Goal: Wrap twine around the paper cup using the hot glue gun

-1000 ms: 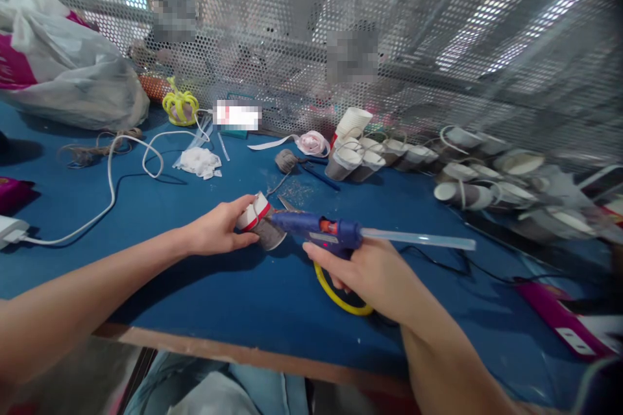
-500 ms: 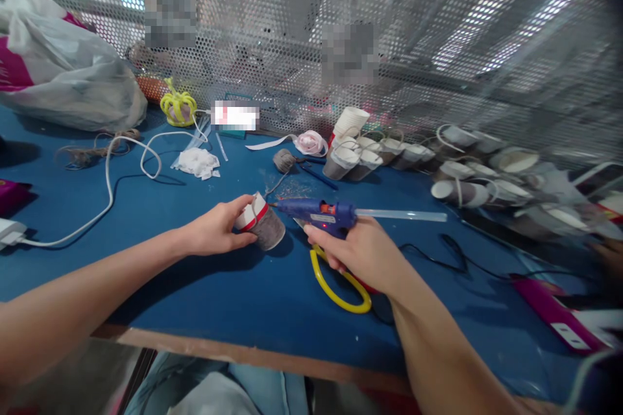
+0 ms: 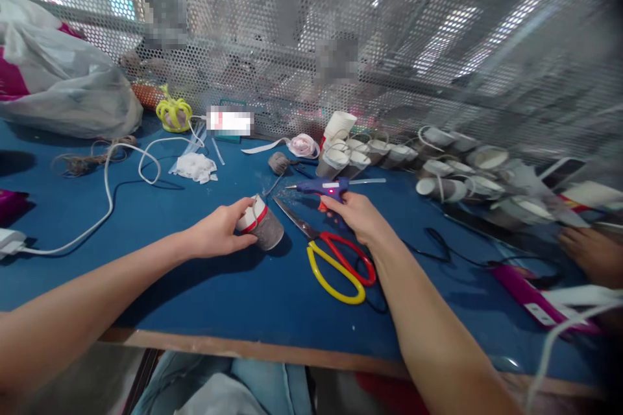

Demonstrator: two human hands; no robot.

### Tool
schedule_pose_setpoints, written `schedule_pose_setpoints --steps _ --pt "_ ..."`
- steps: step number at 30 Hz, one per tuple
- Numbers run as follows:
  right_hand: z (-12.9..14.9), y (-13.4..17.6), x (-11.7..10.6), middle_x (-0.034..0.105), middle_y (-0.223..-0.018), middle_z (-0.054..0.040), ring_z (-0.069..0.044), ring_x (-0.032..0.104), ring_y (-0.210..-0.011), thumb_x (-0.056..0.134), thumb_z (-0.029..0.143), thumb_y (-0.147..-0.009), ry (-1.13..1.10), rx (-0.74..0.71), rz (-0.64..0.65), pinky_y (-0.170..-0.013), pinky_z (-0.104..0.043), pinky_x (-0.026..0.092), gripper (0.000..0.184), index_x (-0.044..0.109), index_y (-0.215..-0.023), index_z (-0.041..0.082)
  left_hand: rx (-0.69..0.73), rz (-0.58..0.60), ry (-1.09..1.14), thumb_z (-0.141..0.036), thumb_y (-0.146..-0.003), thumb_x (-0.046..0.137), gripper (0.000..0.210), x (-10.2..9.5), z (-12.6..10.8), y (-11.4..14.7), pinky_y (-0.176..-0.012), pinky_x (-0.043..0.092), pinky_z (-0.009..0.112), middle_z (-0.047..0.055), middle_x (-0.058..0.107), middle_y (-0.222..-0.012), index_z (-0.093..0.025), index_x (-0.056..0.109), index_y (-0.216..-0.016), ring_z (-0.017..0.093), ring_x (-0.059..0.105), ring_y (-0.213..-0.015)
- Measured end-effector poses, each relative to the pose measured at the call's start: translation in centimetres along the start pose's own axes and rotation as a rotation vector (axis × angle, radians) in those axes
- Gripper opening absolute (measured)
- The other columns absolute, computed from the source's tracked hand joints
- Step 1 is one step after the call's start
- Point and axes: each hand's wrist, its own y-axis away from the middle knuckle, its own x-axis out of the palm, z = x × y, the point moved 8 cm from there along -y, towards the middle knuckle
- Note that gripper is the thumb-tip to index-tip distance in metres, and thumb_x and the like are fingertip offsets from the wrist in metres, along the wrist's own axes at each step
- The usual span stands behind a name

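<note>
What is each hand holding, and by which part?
The left hand holds a cup near its white end; the right hand, a glue gun by its handle.

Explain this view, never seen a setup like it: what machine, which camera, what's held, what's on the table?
No machine arm here: these are a person's bare hands, seen by a camera worn on their head, looking forward and down. The left hand holds a tilted grey-and-white cup with a red band. The right hand grips a blue glue gun, its nozzle clear of the cup. On the blue table lie scissors, a grey yarn ball, white scraps and more cups. At the right edge is another person's hand.
</note>
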Motion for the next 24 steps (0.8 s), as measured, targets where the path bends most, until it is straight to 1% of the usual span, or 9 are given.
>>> schedule_pose_setpoints --steps 3,6,9,11,13,15,19,21,24 --pt "-1.4 -1.1 0.3 0.057 -0.047 -0.0035 -0.008 0.047 -0.037 0.054 0.032 -0.072 0.106 0.039 -0.010 -0.039 -0.021 0.039 0.027 0.050 -0.051 0.015 0.002 0.002 -0.010 -0.030 -0.070 0.054 0.044 0.0 -0.2 0.0 -0.058 0.042 0.025 0.006 0.061 -0.080 -0.013 0.040 -0.109 0.017 0.056 -0.067" --pt "-1.5 -1.4 -0.1 0.050 -0.037 -0.0015 -0.011 0.050 -0.038 0.054 0.033 -0.071 0.213 0.051 -0.051 -0.041 -0.023 0.039 0.034 0.043 -0.043 0.018 0.006 -0.002 -0.018 -0.030 -0.070 0.054 0.044 -0.1 -0.2 0.1 -0.058 0.042 0.025 0.006 0.061 -0.081 -0.012 0.041 -0.108 0.017 0.056 -0.067" --pt "0.3 -0.5 -0.7 0.051 -0.042 -0.0038 -0.017 0.058 -0.057 0.057 0.034 -0.069 0.278 -0.003 -0.101 -0.051 -0.025 0.040 0.038 0.038 -0.039 0.020 -0.006 -0.007 -0.032 -0.030 -0.070 0.054 0.048 -0.1 -0.1 0.1 -0.059 0.042 0.026 0.008 0.061 -0.084 -0.011 0.039 -0.112 0.018 0.056 -0.069" --pt "2.3 0.5 -0.4 0.057 -0.055 -0.0063 -0.019 0.058 -0.073 0.054 0.037 -0.071 0.276 -0.057 -0.092 -0.059 -0.026 0.040 0.036 0.043 -0.042 0.020 -0.009 -0.004 -0.032 -0.029 -0.069 0.055 0.051 -0.1 -0.1 0.1 -0.060 0.042 0.026 0.008 0.061 -0.085 -0.011 0.038 -0.113 0.018 0.056 -0.070" --pt "4.2 1.5 1.1 0.061 -0.066 -0.0070 -0.019 0.057 -0.078 0.050 0.042 -0.073 0.240 -0.097 -0.002 -0.065 -0.027 0.040 0.035 0.053 -0.049 0.018 0.001 0.004 -0.029 -0.028 -0.070 0.054 0.051 0.0 -0.3 0.2 -0.060 0.042 0.026 0.008 0.062 -0.084 -0.011 0.037 -0.115 0.018 0.057 -0.069" --pt "5.6 2.3 3.6 0.064 -0.071 -0.0065 -0.017 0.057 -0.073 0.043 0.050 -0.075 0.173 -0.107 0.149 -0.066 -0.028 0.040 0.042 0.061 -0.058 0.017 0.010 0.003 -0.048 -0.028 -0.070 0.054 0.051 0.0 -0.5 0.2 -0.057 0.041 0.025 0.008 0.062 -0.083 -0.011 0.036 -0.115 0.017 0.057 -0.067" --pt "6.9 3.0 8.5 0.065 -0.071 -0.0076 -0.017 0.057 -0.071 0.038 0.059 -0.073 -0.002 -0.094 0.383 -0.064 -0.028 0.042 0.053 0.063 -0.059 0.014 0.034 -0.002 -0.116 -0.026 -0.070 0.053 0.047 0.0 -1.0 0.2 -0.055 0.040 0.024 0.008 0.062 -0.082 -0.011 0.038 -0.112 0.017 0.056 -0.063" --pt "7.0 2.9 10.2 0.065 -0.069 -0.0074 -0.017 0.057 -0.069 0.040 0.058 -0.073 -0.104 -0.083 0.440 -0.063 -0.028 0.043 0.052 0.063 -0.062 0.013 0.050 0.007 -0.134 -0.026 -0.070 0.053 0.044 0.1 -1.2 0.2 -0.057 0.041 0.025 0.008 0.062 -0.081 -0.011 0.040 -0.109 0.017 0.057 -0.065" --pt "7.1 2.5 11.2 0.065 -0.070 -0.0051 -0.014 0.057 -0.066 0.052 0.049 -0.069 -0.271 -0.081 0.455 -0.064 -0.028 0.044 0.036 0.063 -0.071 0.015 0.054 0.004 -0.164 -0.026 -0.070 0.052 0.042 0.1 -1.3 0.2 -0.059 0.042 0.027 0.008 0.061 -0.080 -0.010 0.041 -0.108 0.019 0.058 -0.067"
